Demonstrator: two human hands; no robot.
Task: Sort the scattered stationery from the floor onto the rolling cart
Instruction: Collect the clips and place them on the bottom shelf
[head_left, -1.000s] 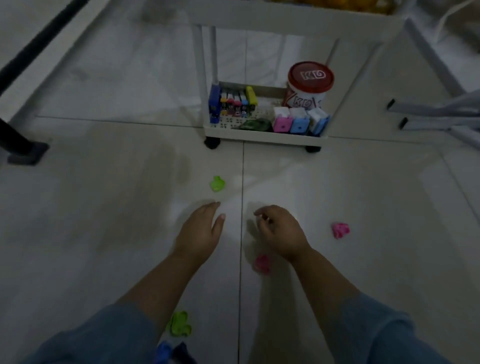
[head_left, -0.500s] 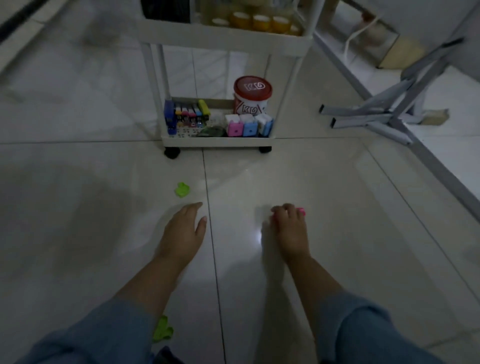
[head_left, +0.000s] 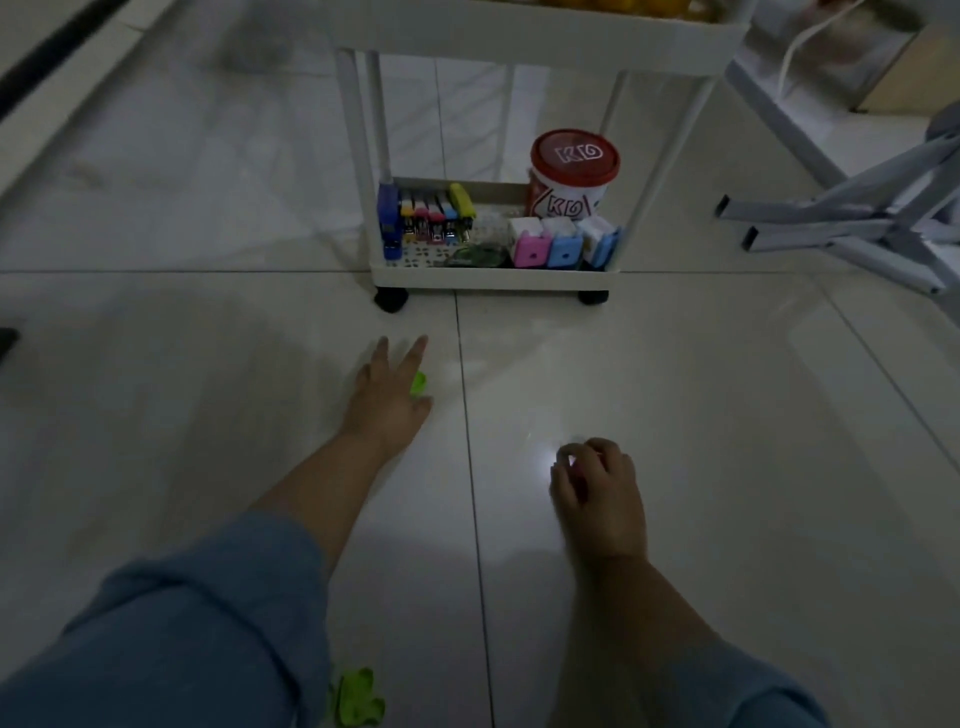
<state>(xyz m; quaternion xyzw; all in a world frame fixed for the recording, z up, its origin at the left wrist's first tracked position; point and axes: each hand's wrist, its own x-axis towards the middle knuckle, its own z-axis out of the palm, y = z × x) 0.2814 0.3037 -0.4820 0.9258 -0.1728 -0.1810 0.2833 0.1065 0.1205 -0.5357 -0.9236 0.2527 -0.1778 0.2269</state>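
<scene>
Standing at the tile joint, the rolling cart (head_left: 493, 278) is waiting with stationery along its bottom shelf's front edge while the left hand (head_left: 387, 400) is spreading open over a green piece (head_left: 418, 383) to gather it, and the right hand (head_left: 597, 491) is clenching something pink.

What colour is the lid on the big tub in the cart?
The lid is red with white letters, clearest in the head view.

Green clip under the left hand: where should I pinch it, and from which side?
Probably pinch the green clip across its exposed right edge, from above. It lies low on the floor, mostly hidden under the spread left hand, between forefinger and thumb. Its exact shape is too blurred to tell.
</scene>
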